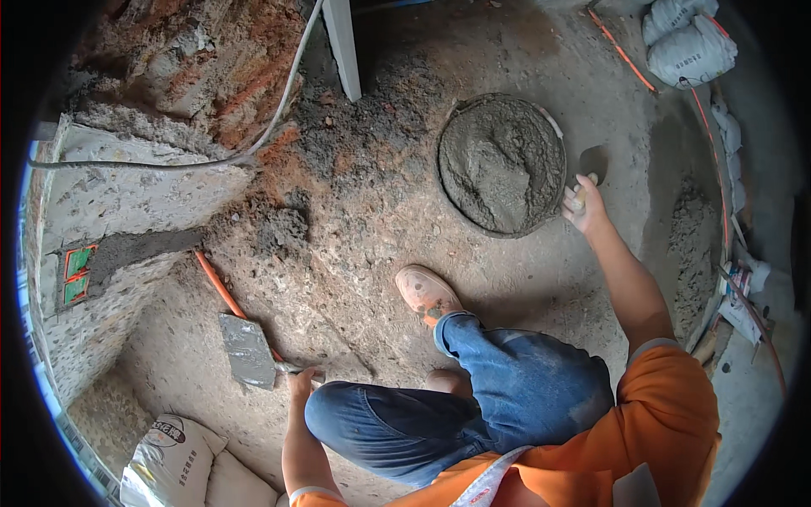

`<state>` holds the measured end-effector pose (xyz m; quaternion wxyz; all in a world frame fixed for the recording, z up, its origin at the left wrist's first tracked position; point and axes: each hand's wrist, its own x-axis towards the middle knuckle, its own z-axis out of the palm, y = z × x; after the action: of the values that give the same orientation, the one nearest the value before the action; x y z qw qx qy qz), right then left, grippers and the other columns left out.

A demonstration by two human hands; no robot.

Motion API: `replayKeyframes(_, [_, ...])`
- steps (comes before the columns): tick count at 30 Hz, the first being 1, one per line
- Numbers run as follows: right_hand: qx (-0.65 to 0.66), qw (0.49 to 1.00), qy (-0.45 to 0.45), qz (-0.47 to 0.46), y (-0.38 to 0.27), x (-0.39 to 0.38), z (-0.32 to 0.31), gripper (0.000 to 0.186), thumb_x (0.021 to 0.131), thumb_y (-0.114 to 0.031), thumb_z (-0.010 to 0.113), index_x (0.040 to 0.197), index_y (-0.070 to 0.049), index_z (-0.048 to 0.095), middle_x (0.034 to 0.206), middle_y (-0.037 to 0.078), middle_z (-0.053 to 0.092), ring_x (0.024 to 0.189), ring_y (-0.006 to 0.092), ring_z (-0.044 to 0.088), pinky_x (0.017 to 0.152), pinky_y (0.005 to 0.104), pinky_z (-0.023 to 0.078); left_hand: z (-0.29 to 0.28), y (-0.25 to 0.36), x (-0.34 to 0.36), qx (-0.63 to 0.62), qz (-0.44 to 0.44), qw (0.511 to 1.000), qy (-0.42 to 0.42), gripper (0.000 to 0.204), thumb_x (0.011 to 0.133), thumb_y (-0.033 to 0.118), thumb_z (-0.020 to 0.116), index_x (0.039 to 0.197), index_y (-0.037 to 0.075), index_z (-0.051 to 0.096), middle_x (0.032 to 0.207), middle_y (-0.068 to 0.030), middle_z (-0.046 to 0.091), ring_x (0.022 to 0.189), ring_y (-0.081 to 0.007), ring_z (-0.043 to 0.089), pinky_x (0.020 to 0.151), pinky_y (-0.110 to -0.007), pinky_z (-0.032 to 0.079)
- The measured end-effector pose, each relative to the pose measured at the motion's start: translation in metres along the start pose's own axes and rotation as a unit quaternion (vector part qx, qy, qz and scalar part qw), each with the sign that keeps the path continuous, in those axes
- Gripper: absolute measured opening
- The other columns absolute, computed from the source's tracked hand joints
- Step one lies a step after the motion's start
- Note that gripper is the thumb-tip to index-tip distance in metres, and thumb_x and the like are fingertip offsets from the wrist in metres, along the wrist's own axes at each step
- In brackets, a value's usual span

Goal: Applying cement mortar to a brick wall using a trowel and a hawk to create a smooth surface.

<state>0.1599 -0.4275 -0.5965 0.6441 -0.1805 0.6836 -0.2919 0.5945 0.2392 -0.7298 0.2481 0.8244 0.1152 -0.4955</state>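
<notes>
My left hand (302, 380) grips the handle of a square metal plastering board (247, 346) smeared with wet grey mortar, at the lower left beside my knee. My right hand (587, 207) holds a trowel by its light handle, with the dark blade (594, 160) beyond my fingers, just right of a round bucket (498, 160) full of wet grey mortar. An orange conduit (217, 279) runs from the mortar-filled groove (148, 245) in the left wall, behind the board. Two green boxes with orange frames (77, 275) sit in that wall.
A hose (182, 167) loops across rubble (186, 76) at upper left, near an upright post (340, 42). Sacks lie at bottom left (173, 465) and top right (693, 51). Orange pipes (625, 55) and debris (739, 296) line the right side. Dirt lumps (283, 228) lie on the floor.
</notes>
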Motion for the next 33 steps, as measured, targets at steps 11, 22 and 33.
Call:
replayKeyframes(11, [0.172,0.977,0.087,0.096,0.047,-0.048,0.033,0.054,0.081,-0.039,0.069,0.120,-0.013,0.044,0.140,0.014,0.042,0.132,0.0339,0.036,0.110,0.0561,0.025,-0.009,-0.016,0.014,0.184,0.023,0.979,-0.089,0.027,0.067,0.020,0.073,0.092,0.009,0.074,0.098,-0.0094,0.072,0.095,-0.0215,0.065,0.089,-0.031,0.047])
replayKeyframes(22, [-0.009,0.982,0.144,0.119,-0.029,-0.008,0.057,0.039,0.078,-0.038,0.065,0.109,-0.017,0.054,0.125,0.007,0.057,0.121,0.0310,0.048,0.104,0.0580,0.025,-0.001,0.014,-0.020,0.011,-0.022,1.000,-0.009,0.020,0.073,0.008,0.064,0.088,-0.004,0.066,0.086,-0.0123,0.071,0.073,-0.0193,0.064,0.069,-0.033,0.051])
replayKeyframes(33, [-0.059,0.998,0.001,-0.039,-0.059,0.056,-0.023,0.048,0.069,-0.034,0.073,0.112,-0.020,0.056,0.122,-0.001,0.054,0.126,0.0244,0.038,0.105,0.0482,0.022,0.025,0.032,-0.023,-0.118,-0.076,0.989,-0.039,0.026,0.074,0.007,0.061,0.098,-0.006,0.063,0.085,-0.0149,0.069,0.072,-0.0240,0.067,0.063,-0.035,0.053])
